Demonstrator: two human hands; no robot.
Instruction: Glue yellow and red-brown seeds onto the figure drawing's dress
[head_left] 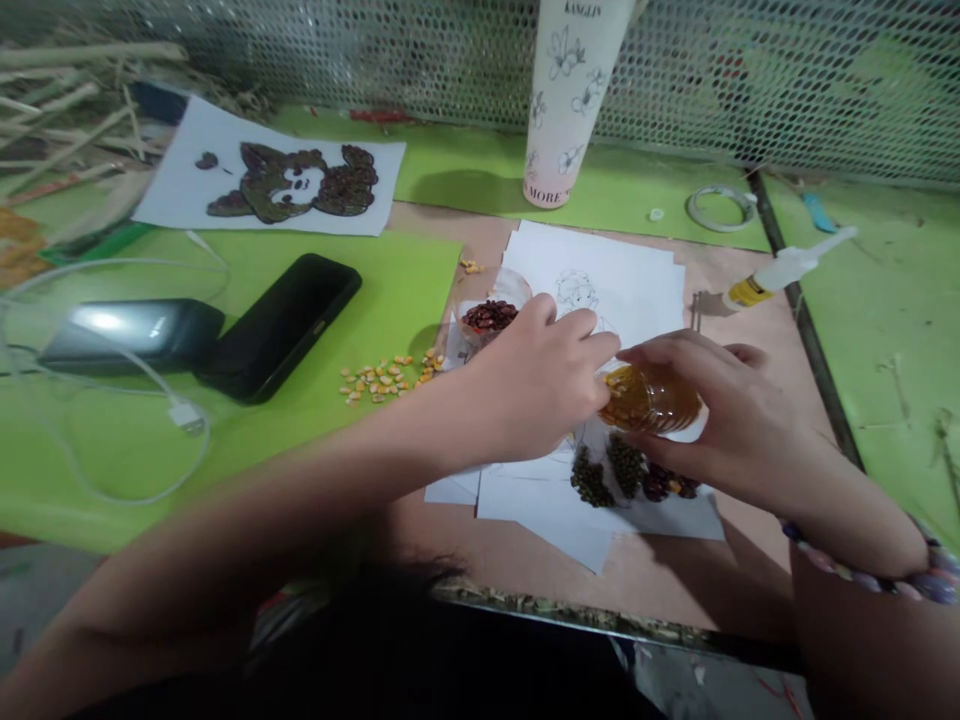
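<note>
My right hand (724, 410) is shut around a clear jar of yellow grains (649, 398), tilted with its mouth toward my left hand (536, 380). The left fingertips touch the jar's mouth end; whether they pinch anything is hidden. Below the jar, dark green seeds (591, 478) and reddish-brown beans (660, 483) lie in heaps on white paper sheets (540, 500). A small glass bowl of red beans (489, 318) stands just beyond my left hand, on a sheet with a line drawing (600, 270). Loose corn kernels (382, 380) lie left of it.
A black phone (277, 328), a power bank (127, 335) and a white cable lie on the green mat (225, 480). Farther back are a seed picture on paper (266, 170), a floral tumbler (570, 90), a glue bottle (780, 272), a tape roll (720, 207) and dry sticks.
</note>
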